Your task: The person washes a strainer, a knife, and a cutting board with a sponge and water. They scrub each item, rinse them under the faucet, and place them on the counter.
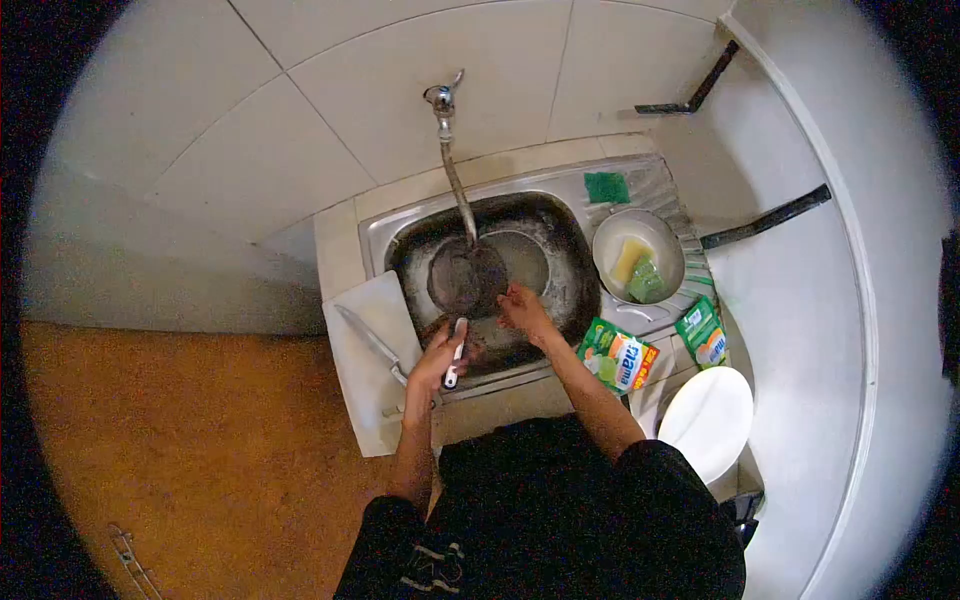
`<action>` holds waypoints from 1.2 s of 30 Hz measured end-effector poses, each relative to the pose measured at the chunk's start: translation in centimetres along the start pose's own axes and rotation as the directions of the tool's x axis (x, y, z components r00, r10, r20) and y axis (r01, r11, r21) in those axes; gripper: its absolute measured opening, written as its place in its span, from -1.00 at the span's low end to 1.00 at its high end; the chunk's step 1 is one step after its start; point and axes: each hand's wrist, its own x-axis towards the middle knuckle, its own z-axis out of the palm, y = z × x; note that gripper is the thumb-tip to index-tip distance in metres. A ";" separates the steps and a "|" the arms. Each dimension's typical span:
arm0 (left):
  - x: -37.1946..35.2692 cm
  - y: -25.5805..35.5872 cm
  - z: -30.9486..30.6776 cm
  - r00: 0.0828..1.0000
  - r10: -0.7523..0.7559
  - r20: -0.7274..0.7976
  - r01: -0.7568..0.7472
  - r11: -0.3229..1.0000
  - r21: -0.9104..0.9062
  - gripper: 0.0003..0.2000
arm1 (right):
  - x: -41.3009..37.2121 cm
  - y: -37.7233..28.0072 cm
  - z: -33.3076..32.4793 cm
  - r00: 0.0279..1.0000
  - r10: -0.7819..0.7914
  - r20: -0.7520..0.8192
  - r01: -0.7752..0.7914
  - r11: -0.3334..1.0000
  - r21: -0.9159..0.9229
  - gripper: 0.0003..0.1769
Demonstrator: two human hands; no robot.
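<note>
A dark round frying pan [462, 285] is held inside the sink, beneath the spout. My left hand [438, 358] is wrapped round its black-and-white handle [456, 352] at the sink's front edge. On the pan's right rim, my right hand [524, 312] has its fingers curled and closed; the fingertips show only in part. Left of my left hand, a knife [370, 338] lies on a white cutting board [385, 300]. A round plate or lid-like disc [528, 262] sits in the sink behind the pan, partly hidden.
The metal sink [580, 300] has a tap [453, 165] over it. Right of it stand a bowl [605, 250] with sponges and a green scouring pad [606, 187]. Green detergent packets [618, 358] and a white plate [708, 425] lie nearer. Black brackets [768, 218] jut from the right wall.
</note>
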 end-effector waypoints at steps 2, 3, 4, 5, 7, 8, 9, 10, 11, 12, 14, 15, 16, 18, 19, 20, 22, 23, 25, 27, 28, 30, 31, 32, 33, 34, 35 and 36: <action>0.0 1.2 0.7 0.994 0.080 -0.071 -0.077 0.996 0.045 -0.63 | 0.7 0.9 -1.1 0.977 -0.212 0.005 0.210 0.961 -0.183 -0.69; 1.7 1.0 2.6 0.995 0.096 -0.037 -0.095 0.995 0.032 -0.63 | -0.2 -1.7 -4.8 0.959 -0.281 -0.028 0.250 0.889 -0.384 -0.72; 2.0 1.2 2.5 0.993 0.117 -0.031 -0.114 0.990 0.087 -0.69 | -2.3 -5.9 -6.5 0.939 -0.342 -0.039 0.267 0.796 -0.544 -0.75; 0.8 0.7 1.8 0.993 0.105 -0.045 -0.097 0.984 0.150 -0.71 | -4.6 -7.9 -7.1 0.922 -0.353 -0.159 0.235 0.838 -0.493 -0.76; 1.3 1.1 1.7 0.987 0.151 -0.053 -0.137 0.969 0.207 -0.70 | -4.5 -8.5 -12.0 0.785 -0.502 -0.364 0.261 0.800 -0.540 -0.73; 1.1 1.0 1.7 0.979 0.191 -0.071 -0.167 0.952 0.256 -0.70 | -4.2 -7.2 -15.0 0.661 -0.662 -0.354 0.218 0.620 -0.754 -0.70; 0.9 1.1 1.8 0.968 0.235 -0.088 -0.198 0.932 0.304 -0.69 | -4.4 -7.1 -17.2 0.738 -0.565 -0.370 0.012 0.559 -0.829 -0.62; 0.4 1.6 2.1 0.973 0.219 -0.080 -0.185 0.934 0.304 -0.69 | -4.9 -7.0 -19.1 0.791 -0.459 -0.404 -0.185 0.450 -0.873 -0.55; 1.2 1.2 1.9 0.972 0.220 -0.076 -0.189 0.935 0.301 -0.69 | -4.8 -5.6 -20.6 0.789 -0.462 -0.405 -0.188 0.446 -0.875 -0.55; 2.3 0.4 1.3 0.924 0.375 -0.071 -0.304 0.835 0.460 -0.69 | -4.1 -3.1 -21.8 0.802 -0.455 -0.387 -0.232 0.360 -0.904 -0.42; 2.8 -0.2 1.4 0.855 0.516 -0.046 -0.389 0.698 0.601 -0.70 | -3.9 -2.5 -22.3 0.902 -0.210 -0.376 -0.319 0.262 -0.911 -0.16; 2.6 -0.1 2.0 0.648 0.761 -0.015 -0.472 0.417 0.777 -0.71 | -3.6 -1.9 -22.5 0.904 -0.213 -0.370 -0.312 0.260 -0.914 -0.16; 2.4 0.0 2.2 0.392 0.916 0.088 -0.433 0.099 0.896 -0.71 | -3.4 -1.3 -22.6 0.904 -0.206 -0.374 -0.309 0.291 -0.906 -0.15; 3.2 -0.6 1.0 0.627 0.779 0.002 -0.405 0.324 0.855 -0.70 | -3.1 -1.0 -22.3 0.910 -0.201 -0.362 -0.287 0.323 -0.902 -0.14; 3.8 -1.2 0.2 0.816 0.576 -0.045 -0.328 0.527 0.784 -0.69 | -3.4 -2.1 -21.9 0.925 -0.144 -0.350 -0.311 0.238 -0.920 -0.12; 4.0 -2.7 0.0 0.632 0.774 -0.034 -0.424 0.383 0.821 -0.66 | -3.4 -2.7 -21.6 0.935 -0.089 -0.344 -0.329 0.150 -0.932 -0.10; 2.4 -1.4 1.0 0.670 0.739 -0.070 -0.357 0.404 0.842 -0.65 | -2.0 -1.1 -21.7 0.866 -0.167 -0.471 -0.438 0.197 -0.877 -0.19; 1.8 -0.8 1.2 0.706 0.702 -0.095 -0.300 0.418 0.858 -0.64 | -1.3 -0.1 -21.9 0.766 -0.236 -0.598 -0.546 0.254 -0.799 -0.27; 1.6 -0.9 1.1 0.709 0.697 -0.106 -0.302 0.436 0.847 -0.63 | -1.9 -2.2 -20.5 0.791 -0.301 -0.533 -0.479 0.237 -0.845 -0.30; 1.3 -0.6 1.1 0.712 0.693 -0.113 -0.309 0.453 0.836 -0.63 | -1.6 -2.6 -19.9 0.806 -0.363 -0.468 -0.415 0.217 -0.884 -0.32; 1.0 -0.4 1.2 0.732 0.672 -0.113 -0.306 0.472 0.827 -0.63 | -0.7 -1.9 -19.8 0.820 -0.335 -0.465 -0.420 0.201 -0.885 -0.32; 0.8 -0.2 1.2 0.750 0.652 -0.113 -0.303 0.491 0.817 -0.63 | -0.5 -1.8 -19.8 0.832 -0.308 -0.461 -0.424 0.184 -0.887 -0.32; 0.8 -0.2 1.2 0.750 0.652 -0.112 -0.306 0.491 0.816 -0.63 | -1.4 -3.5 -19.4 0.849 -0.361 -0.386 -0.365 0.129 -0.922 -0.34; 0.7 -0.3 1.2 0.749 0.653 -0.110 -0.309 0.491 0.815 -0.63 | -1.9 -4.4 -19.2 0.859 -0.409 -0.307 -0.306 0.070 -0.949 -0.37; 0.9 -0.4 1.1 0.748 0.655 -0.109 -0.312 0.491 0.813 -0.63 | -1.5 -4.4 -19.5 0.858 -0.412 -0.308 -0.308 0.068 -0.949 -0.37; 1.1 -0.8 0.9 0.711 0.699 -0.077 -0.354 0.450 0.820 -0.62 | -0.7 -4.1 -20.1 0.859 -0.396 -0.323 -0.297 0.128 -0.946 -0.42; 1.2 -1.1 0.8 0.673 0.739 -0.046 -0.392 0.408 0.824 -0.62 | -0.4 -3.8 -20.6 0.863 -0.377 -0.337 -0.286 0.187 -0.940 -0.46; 1.0 -0.9 0.9 0.671 0.740 -0.048 -0.393 0.411 0.822 -0.62 | -0.3 -3.7 -21.0 0.863 -0.379 -0.335 -0.285 0.183 -0.941 -0.46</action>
